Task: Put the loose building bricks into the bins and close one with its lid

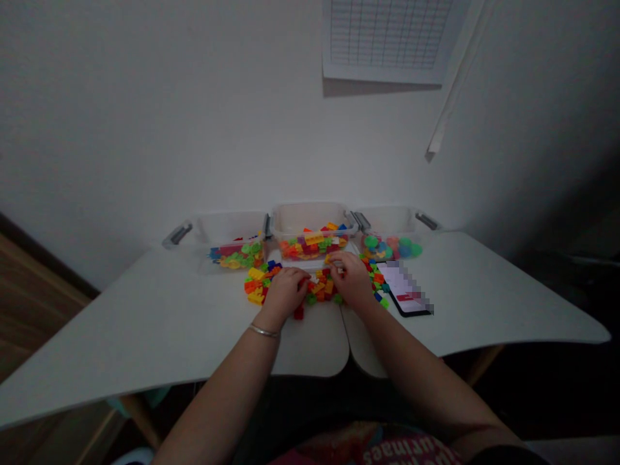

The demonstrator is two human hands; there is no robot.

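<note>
A loose pile of colourful plastic building blocks (323,288) lies on the white table, under and between my hands. My left hand (285,290), with a bracelet at the wrist, rests over the pile's left part. Its fingers reach toward the middle and look slightly apart, with no held block visible. On the other side, my right hand (351,276) is over the right part of the pile, fingers closed at a small yellow building block (328,259) by the fingertips. The palms and some blocks beneath them are hidden.
Behind the pile stand a left clear bin (232,226), a middle clear bin (312,216) and a right clear bin (390,219), all holding colourful pieces. A phone-like device (404,294) lies right of the pile. The tabletop (194,310) has a seam at its front.
</note>
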